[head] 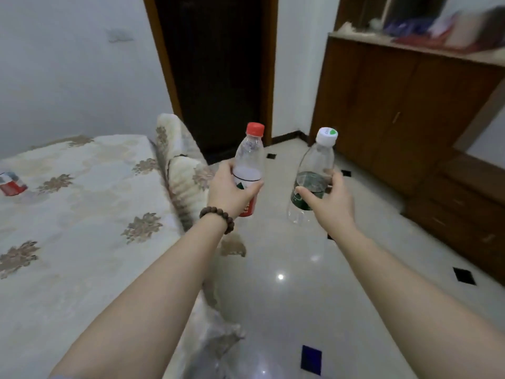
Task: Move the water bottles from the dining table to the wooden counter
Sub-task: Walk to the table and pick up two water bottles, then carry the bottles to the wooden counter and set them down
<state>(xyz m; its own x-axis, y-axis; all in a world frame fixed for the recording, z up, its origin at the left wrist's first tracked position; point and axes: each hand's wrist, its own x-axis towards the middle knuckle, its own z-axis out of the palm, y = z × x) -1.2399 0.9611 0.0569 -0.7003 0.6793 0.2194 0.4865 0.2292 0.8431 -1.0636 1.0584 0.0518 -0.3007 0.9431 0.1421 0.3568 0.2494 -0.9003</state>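
My left hand (pixel 232 191), with a bead bracelet at the wrist, grips a clear bottle with a red cap and red label (pixel 250 157), held upright in the air. A clear bottle with a white cap and dark green label (pixel 314 170) is in my right hand (pixel 326 199), tilted slightly to the right. Both bottles hang above the floor, between the dining table (pixel 82 214) on the left and the wooden counter (pixel 410 105) at the right. The table wears a pale floral cloth.
A cloth-covered chair (pixel 181 162) stands at the table's right edge. A small red and white pack (pixel 12 184) lies on the table at far left. A dark doorway (pixel 216 72) is straight ahead. Blurred items sit on the counter top (pixel 448 34). Glossy tiled floor (pixel 287 296) lies between.
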